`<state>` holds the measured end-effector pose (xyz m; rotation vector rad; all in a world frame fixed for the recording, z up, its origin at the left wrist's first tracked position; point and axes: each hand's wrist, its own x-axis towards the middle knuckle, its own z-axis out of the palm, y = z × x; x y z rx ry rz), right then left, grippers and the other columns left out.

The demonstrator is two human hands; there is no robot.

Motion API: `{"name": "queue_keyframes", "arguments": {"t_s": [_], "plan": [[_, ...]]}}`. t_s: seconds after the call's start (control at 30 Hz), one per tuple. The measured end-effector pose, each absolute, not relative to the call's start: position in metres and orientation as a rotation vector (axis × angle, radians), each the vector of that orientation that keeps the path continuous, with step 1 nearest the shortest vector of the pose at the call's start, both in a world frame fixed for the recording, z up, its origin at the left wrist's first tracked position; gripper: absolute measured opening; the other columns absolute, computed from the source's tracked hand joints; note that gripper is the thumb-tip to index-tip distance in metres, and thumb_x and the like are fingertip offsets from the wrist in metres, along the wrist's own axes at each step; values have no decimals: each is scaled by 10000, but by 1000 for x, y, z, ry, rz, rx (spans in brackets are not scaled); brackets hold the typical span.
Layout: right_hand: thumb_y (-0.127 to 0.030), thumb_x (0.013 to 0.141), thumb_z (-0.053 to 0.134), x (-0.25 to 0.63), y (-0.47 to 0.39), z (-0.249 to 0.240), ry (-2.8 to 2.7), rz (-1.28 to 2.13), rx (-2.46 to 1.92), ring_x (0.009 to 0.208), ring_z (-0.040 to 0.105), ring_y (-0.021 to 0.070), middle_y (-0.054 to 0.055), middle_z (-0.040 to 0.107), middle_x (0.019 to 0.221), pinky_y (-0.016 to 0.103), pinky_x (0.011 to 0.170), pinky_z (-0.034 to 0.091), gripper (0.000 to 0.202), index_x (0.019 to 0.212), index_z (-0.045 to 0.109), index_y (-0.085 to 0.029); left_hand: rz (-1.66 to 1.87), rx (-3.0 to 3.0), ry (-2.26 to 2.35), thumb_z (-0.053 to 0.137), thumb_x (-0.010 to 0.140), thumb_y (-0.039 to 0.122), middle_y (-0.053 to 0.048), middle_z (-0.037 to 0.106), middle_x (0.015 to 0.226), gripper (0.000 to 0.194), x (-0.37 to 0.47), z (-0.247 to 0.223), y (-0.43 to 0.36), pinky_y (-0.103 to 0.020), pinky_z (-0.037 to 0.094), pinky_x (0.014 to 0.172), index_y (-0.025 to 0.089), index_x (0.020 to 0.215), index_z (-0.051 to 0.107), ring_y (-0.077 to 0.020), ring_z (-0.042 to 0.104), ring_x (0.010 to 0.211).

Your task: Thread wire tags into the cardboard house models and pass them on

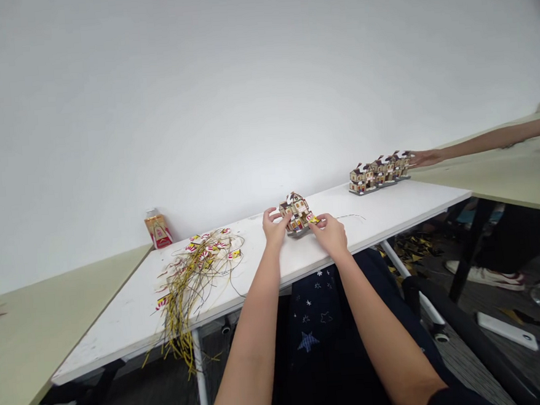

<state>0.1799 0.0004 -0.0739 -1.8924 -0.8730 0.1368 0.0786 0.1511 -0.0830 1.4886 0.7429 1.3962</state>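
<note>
A small model house (297, 208) with a snowy roof is tilted a little over the white table's front part. My left hand (275, 225) grips its left side, thumb on the front wall. At the house's lower right, my right hand (331, 234) pinches a small red, white and yellow piece (313, 219) against it. A thin dark wire (350, 216) trails to the right from that hand. On the table's left part lies a tangled bundle of yellow and dark wires (187, 282) with several similar red-and-white pieces (203, 255).
The white table (116, 327) has a front edge close to my body. A red and gold carton (158, 229) stands by the wall. Several model houses (373, 175) form a row at the right, where another person's hand (424, 158) touches the farthest one.
</note>
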Motion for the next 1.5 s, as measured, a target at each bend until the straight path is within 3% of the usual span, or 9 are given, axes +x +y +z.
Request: {"name": "queue_keyframes", "arguments": {"t_s": [0.13,0.3,0.57,0.9,1.03,1.27,1.5], "plan": [[-406,873,613,179,3,-76,-932,116,-1936,927,636,213,39,694,955,295,762,450,256,1058,667,-236,1386,1467,730,890,545,392,-59,688,943,711,79,-84,152,-318,566,686,213,1124,518,-204,700,815],[-415,874,618,175,4,-77,-925,-58,-2009,1055,603,237,94,582,1193,309,793,457,237,1014,711,-248,1374,1457,752,889,539,379,-58,686,955,722,79,-85,155,-320,560,695,210,1133,515,-202,699,817],[-395,845,640,176,-2,-70,-1007,41,-2009,1009,629,234,42,675,1105,313,795,466,225,1011,728,-272,1349,1447,741,888,524,369,-50,672,934,721,79,-84,153,-336,554,704,207,1118,513,-206,691,801],[-371,832,661,175,12,-79,-936,-1,-1804,1055,625,251,63,687,1176,335,840,476,406,1219,647,-249,1147,1375,686,883,467,358,-56,645,966,642,78,-78,146,-330,523,654,174,1011,596,-180,644,727],[-357,808,692,179,15,-81,-928,10,-1784,1068,625,254,78,689,1160,346,887,477,391,1176,688,-227,1065,1357,633,852,497,349,-59,674,935,514,79,-75,141,-337,528,671,162,921,630,-184,641,732],[-388,836,665,180,13,-79,-978,67,-1756,1078,643,249,64,711,1167,354,916,483,363,1163,717,-239,1055,1226,596,839,497,314,-45,686,865,540,83,-75,140,-379,536,770,178,950,580,-215,669,786],[-396,858,655,174,14,-76,-972,1,-1842,1021,645,253,80,707,1123,343,839,484,350,1165,716,-240,1054,1198,569,824,486,299,-42,689,863,539,84,-78,144,-346,533,744,170,954,590,-190,661,745]]}}
